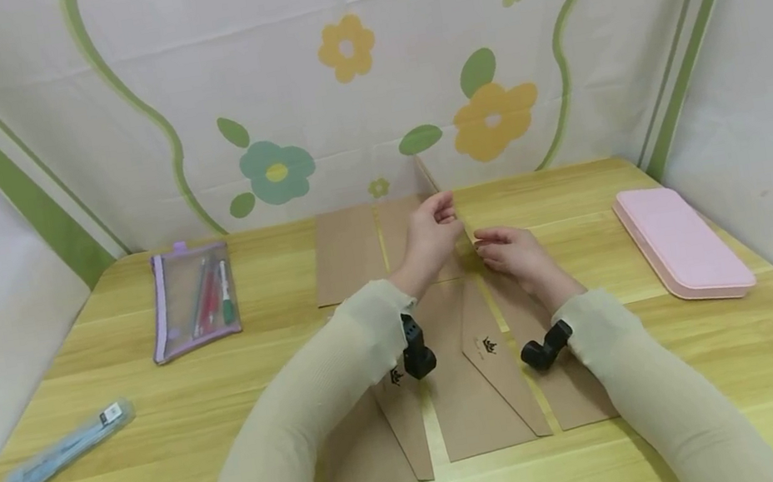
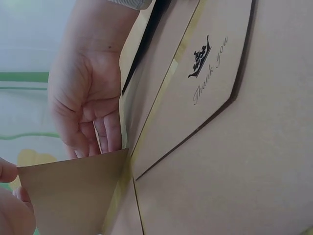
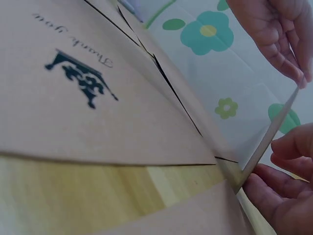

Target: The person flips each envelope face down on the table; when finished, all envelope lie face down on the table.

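The left wrist view showed a brown envelope (image 2: 73, 196) raised on edge at the lower left of its frame; in the head view it stood near the centre, seen almost edge-on. The left hand (image 1: 429, 236) pinched its upper corner, while the right hand (image 1: 520, 258) had loosely bent fingers against its lower part, with no clear pinch to be seen. The step in hand looked like laying envelopes out in rows, and the next move probably called for lowering this one flat and squaring it with its neighbours. Flat envelopes (image 1: 468, 397) lay across the lower centre of the head frame, with a crown print (image 2: 199, 58) and the words "Thank you" (image 2: 210, 71) readable in both wrist views. Farther out on the wooden table (image 1: 768, 349), a pouch (image 1: 162, 310) of pens (image 1: 225, 292) lay at left, a pink case (image 1: 686, 240) at right, and a blue packet (image 1: 49, 459) at lower left, its white label (image 1: 110, 414) too small to read.
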The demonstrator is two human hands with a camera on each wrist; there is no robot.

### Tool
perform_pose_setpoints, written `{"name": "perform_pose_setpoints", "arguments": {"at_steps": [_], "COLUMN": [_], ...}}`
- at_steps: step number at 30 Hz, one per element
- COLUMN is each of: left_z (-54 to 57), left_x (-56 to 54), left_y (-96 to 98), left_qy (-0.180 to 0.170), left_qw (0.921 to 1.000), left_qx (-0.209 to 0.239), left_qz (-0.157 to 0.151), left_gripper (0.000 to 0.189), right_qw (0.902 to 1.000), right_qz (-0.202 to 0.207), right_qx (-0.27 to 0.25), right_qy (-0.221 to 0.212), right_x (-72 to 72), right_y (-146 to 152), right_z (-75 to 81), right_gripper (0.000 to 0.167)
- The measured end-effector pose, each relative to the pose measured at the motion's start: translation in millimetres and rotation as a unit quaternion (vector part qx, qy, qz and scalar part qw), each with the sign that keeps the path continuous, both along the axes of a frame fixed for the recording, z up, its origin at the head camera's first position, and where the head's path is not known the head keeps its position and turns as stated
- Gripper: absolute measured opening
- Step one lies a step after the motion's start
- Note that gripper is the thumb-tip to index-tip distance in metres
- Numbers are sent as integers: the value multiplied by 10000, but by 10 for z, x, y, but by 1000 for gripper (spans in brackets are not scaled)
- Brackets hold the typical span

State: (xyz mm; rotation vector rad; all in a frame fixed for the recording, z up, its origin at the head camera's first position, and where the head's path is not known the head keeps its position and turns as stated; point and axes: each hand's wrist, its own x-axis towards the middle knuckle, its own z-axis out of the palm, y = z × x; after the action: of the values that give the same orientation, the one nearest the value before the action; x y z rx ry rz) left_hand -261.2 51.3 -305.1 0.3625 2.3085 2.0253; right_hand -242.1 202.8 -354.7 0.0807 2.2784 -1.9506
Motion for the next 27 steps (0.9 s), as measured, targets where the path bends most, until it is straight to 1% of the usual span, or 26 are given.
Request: {"name": "perform_pose_setpoints", "arguments": {"at_steps": [3, 6, 9, 12, 16, 20, 23, 27], "left_z": [20, 42, 59, 68, 67, 62, 63, 61], "left_x": [-6, -16, -18, -13, -8, -11, -10, -5], "left_y": [20, 44, 62, 73, 78, 89, 115, 175], "left_qy": [37, 100, 87, 59, 15, 18, 23, -52], "left_qw": [10000, 9999, 9999, 9998, 9998, 9998, 9998, 9996], "left_qx": [-55, -107, -101, -86, -36, 56, 96, 278], "left_qz": [4, -4, -67, -143, -200, -198, -145, 39], "left_gripper": [51, 50, 50, 49, 50, 51, 51, 54], "right_qw": [9999, 9993, 9974, 9932, 9825, 9675, 9584, 9488], "right_qz": [-28, -103, -215, -389, -669, -986, -1220, -1421], "right_qx": [-3, 101, 418, 757, 1161, 1501, 1560, 1637], "right_qy": [157, 331, 543, 798, 1296, 1781, 2056, 2299], "right_x": [34, 69, 102, 124, 130, 136, 143, 144], "right_y": [-24, -44, -62, -92, -149, -204, -228, -242], "right_z": [24, 49, 78, 106, 114, 107, 108, 96], "right_gripper": [47, 47, 48, 47, 41, 36, 31, 26]}}
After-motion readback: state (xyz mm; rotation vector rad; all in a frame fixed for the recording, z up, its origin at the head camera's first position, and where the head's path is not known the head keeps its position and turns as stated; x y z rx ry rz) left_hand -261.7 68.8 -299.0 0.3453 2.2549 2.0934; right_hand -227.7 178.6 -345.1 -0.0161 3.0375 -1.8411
